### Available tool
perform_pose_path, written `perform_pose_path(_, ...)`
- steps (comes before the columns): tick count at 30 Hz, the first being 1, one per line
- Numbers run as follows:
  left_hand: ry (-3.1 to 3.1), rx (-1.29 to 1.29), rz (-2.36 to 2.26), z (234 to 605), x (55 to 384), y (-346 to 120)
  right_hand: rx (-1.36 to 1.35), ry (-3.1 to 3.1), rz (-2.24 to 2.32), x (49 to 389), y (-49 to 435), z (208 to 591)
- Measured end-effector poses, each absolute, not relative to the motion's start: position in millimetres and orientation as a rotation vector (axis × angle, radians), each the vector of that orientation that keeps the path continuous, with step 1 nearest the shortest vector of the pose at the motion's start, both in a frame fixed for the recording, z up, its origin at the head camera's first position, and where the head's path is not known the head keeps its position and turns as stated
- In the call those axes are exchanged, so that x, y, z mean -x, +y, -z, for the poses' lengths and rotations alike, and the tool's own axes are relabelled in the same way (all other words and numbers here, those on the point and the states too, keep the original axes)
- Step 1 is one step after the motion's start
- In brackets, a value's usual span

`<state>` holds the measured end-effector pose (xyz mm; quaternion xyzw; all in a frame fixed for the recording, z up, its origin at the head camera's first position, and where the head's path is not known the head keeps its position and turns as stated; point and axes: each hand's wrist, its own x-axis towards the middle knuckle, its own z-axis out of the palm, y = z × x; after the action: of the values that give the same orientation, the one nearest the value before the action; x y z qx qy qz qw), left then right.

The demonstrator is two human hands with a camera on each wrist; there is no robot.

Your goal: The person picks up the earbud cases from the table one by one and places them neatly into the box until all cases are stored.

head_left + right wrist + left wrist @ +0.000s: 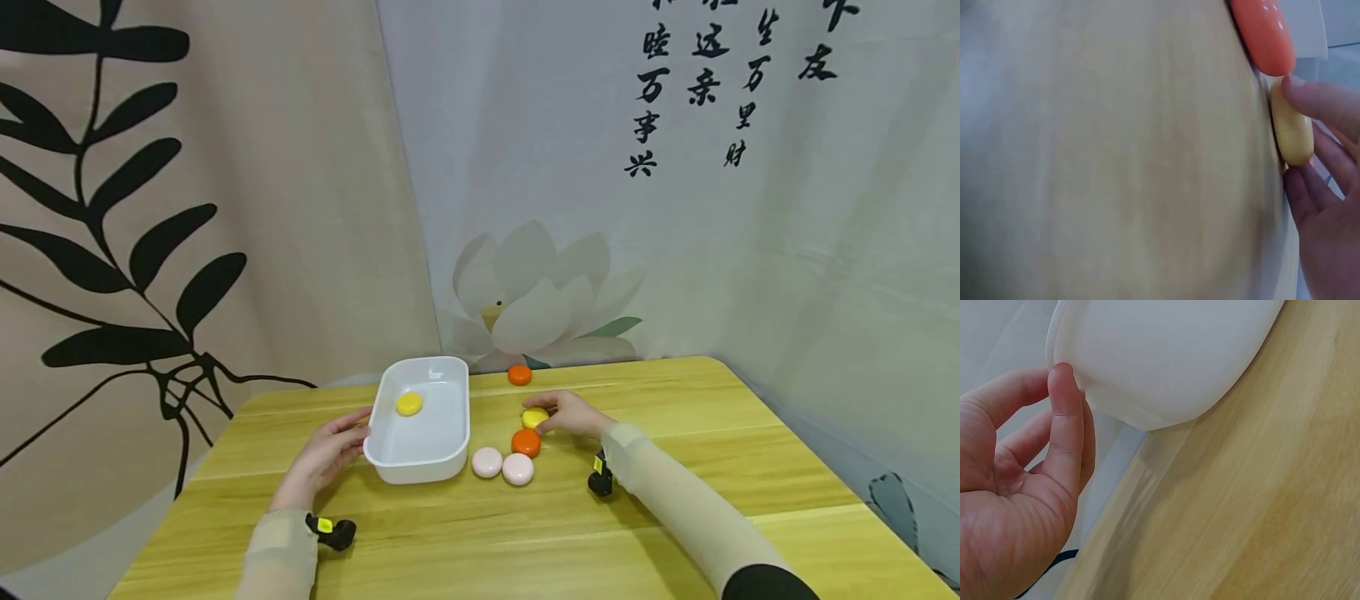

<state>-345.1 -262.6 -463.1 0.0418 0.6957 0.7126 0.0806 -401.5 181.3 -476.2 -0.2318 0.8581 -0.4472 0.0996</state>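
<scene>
A white rectangular dish [416, 450] with rounded corners sits on the table, a yellow disc [409, 404] lying inside it. My left hand [326, 454] is at the dish's left side, its fingertips touching the outer wall near the rim [1054, 337]. To the right of the dish, my right hand [570, 414] holds another yellow disc [1292, 128] at its edges between thumb and fingers, at the tabletop. Directly in front of that disc lies an orange disc [526, 443]. Two pale pink discs [487, 462] lie close by, nearer the dish's front right corner.
Another orange disc [520, 375] lies near the back edge of the wooden table [480, 550]. Behind the table hangs a printed cloth [540, 167] with a lotus and dark writing. Small black devices are strapped to both wrists.
</scene>
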Motion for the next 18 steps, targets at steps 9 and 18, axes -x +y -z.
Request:
perform_pose_path(9, 2.116, -0.093, -2.105, 462.2, 347.5, -262.2, 0.728, 2.567, 1.287, 398.2, 179.4, 473.2)
perform_pose_path(18, 2.100, -0.096, -2.121, 462.9, 344.6, -261.9, 0.683, 2.596, 1.270, 396.0, 177.5, 472.8)
